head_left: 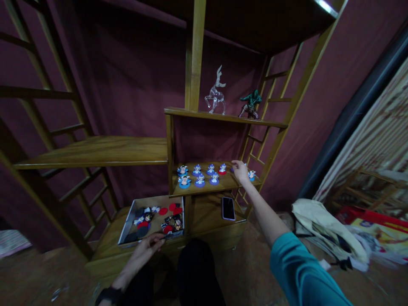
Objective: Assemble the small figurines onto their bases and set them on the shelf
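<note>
My left hand (pixel 151 247) is at the front edge of a shallow box (pixel 127 221), its fingers curled together. Something thin and dark shows at the fingertips, too small to name. In the box lie several cartoon figurines (pixel 145 222) and red round bases (pixel 163 211). My right hand (pixel 241 170) reaches over the middle shelf (pixel 191 190), fingers bent down and closed; what they hold is hidden. A bit of purple base (pixel 233 170) shows beside them. To its left stand several small figurines (pixel 214 178) on round bases; another figurine (pixel 251 175) is at its right.
A phone (pixel 228 208) lies on the lower shelf. Above stand a clear deer ornament (pixel 216 95) and a dark green figure (pixel 251 104). The shelf's wooden post (pixel 195 55) rises between compartments. A pale cloth bag (pixel 328 229) and red packaging (pixel 379 229) are on the right.
</note>
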The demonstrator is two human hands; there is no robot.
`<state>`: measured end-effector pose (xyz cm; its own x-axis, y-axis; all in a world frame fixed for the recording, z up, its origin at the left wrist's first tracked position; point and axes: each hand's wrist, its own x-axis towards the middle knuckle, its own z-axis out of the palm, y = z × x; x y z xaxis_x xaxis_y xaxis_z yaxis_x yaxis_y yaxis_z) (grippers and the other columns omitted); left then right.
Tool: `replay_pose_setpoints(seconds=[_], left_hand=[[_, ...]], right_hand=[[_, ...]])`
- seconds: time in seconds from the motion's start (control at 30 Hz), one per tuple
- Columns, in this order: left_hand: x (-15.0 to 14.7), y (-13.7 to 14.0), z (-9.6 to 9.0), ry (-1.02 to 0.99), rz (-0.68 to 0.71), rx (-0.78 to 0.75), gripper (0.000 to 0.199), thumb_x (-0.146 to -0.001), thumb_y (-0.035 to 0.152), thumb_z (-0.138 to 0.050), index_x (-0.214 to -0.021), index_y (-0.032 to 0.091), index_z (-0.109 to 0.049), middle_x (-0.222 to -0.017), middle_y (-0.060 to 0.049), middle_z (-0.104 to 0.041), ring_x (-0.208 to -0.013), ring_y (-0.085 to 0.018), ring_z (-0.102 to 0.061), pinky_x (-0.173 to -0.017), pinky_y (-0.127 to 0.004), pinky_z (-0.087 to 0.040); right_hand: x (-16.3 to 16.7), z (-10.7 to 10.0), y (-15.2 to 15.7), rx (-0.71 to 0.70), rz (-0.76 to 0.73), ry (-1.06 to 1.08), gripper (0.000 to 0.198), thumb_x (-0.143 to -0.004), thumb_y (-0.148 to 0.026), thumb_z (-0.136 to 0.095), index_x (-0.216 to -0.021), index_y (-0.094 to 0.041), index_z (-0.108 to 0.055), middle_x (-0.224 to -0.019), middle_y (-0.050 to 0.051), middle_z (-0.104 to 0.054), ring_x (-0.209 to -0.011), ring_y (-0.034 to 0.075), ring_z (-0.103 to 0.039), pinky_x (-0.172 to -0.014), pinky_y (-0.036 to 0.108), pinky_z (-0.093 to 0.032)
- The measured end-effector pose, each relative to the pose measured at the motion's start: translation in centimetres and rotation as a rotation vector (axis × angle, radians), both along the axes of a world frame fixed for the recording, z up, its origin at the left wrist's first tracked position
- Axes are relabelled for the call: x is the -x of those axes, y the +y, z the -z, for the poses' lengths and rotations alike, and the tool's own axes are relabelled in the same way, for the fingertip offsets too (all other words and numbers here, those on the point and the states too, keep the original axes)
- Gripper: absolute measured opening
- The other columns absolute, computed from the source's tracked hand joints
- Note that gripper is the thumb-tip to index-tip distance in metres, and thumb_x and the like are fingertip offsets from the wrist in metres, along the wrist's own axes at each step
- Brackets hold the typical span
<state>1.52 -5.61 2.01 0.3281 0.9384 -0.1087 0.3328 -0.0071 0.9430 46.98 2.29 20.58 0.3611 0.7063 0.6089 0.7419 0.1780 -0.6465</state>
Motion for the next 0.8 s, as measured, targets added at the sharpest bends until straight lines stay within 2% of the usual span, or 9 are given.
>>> replay_pose_setpoints(seconds=[0.1,0.27,0.43,0.53,0.63,0.7,0.8], left_hand=[[0.2,0.1,0.0,0.022,0.021,-0.018,0.059,-0.058,0.061,-0.061,-0.091,0.013,-0.064,-0.071,-0.005,-0.063,-0.062,-0.018,-0.056,-0.061,-0.03,-0.043],[0.3,0.1,0.1,0.078,0.007,-0.06,0.057,-0.061,0.06,-0.06,-0.093,0.013,-0.064,-0.07,-0.005,-0.064,-0.064,-0.02,-0.058,-0.062,-0.031,-0.044],[1.0,-0.1,0.4,0.122,-0.038,-0.142,0.047,-0.062,0.054,-0.061,-0.089,0.016,-0.066,-0.078,-0.006,-0.067,-0.075,-0.024,-0.06,-0.07,-0.032,-0.045],[2.0,0.2,0.3,0.092,-0.109,-0.146,0.043,-0.061,0.051,-0.063,-0.086,0.017,-0.067,-0.079,-0.005,-0.068,-0.077,-0.023,-0.061,-0.073,-0.032,-0.046],[2.9,0.7,-0.3,-0.056,-0.276,-0.077,0.045,-0.056,0.049,-0.067,-0.084,0.014,-0.066,-0.072,-0.006,-0.067,-0.07,-0.021,-0.061,-0.067,-0.031,-0.047],[3.3,1.0,-1.0,-0.214,-0.449,0.017,0.043,-0.052,0.045,-0.071,-0.081,0.014,-0.064,-0.068,-0.004,-0.065,-0.064,-0.019,-0.061,-0.063,-0.03,-0.048],[3.6,1.4,-2.2,-0.45,-0.582,0.153,0.036,-0.052,0.034,-0.072,-0.079,0.012,-0.064,-0.067,-0.006,-0.066,-0.059,-0.016,-0.061,-0.057,-0.027,-0.047]], right_hand=[[-1.4,-1.4,-0.2,0.008,0.066,-0.087,0.031,-0.07,-0.012,-0.047,-0.095,-0.019,-0.064,-0.098,0.009,-0.061,-0.094,0.022,-0.056,-0.093,0.038,-0.039],[-1.7,-2.4,-0.2,0.093,0.056,-0.141,0.03,-0.068,-0.01,-0.052,-0.092,-0.019,-0.066,-0.093,0.008,-0.062,-0.089,0.021,-0.057,-0.09,0.036,-0.04],[0.3,-3.0,-1.8,-0.056,0.093,-0.034,0.03,-0.072,-0.017,-0.048,-0.096,-0.018,-0.065,-0.1,0.009,-0.062,-0.089,0.021,-0.057,-0.087,0.038,-0.042],[3.1,-2.7,-4.8,-0.16,-0.005,0.116,0.029,-0.074,-0.024,-0.049,-0.097,-0.018,-0.065,-0.098,0.008,-0.064,-0.084,0.02,-0.058,-0.083,0.037,-0.044],[7.6,-1.2,-9.0,-0.227,-0.123,0.277,0.027,-0.077,-0.03,-0.049,-0.097,-0.02,-0.064,-0.099,0.007,-0.064,-0.088,0.02,-0.058,-0.084,0.036,-0.045],[11.3,0.6,-11.9,-0.163,-0.191,0.406,0.029,-0.078,-0.033,-0.052,-0.101,-0.02,-0.063,-0.094,0.006,-0.065,-0.081,0.018,-0.059,-0.077,0.034,-0.047],[17.0,3.9,-14.6,0.054,-0.408,0.529,0.024,-0.077,-0.033,-0.055,-0.096,-0.02,-0.064,-0.093,0.005,-0.066,-0.078,0.016,-0.059,-0.071,0.03,-0.048]])
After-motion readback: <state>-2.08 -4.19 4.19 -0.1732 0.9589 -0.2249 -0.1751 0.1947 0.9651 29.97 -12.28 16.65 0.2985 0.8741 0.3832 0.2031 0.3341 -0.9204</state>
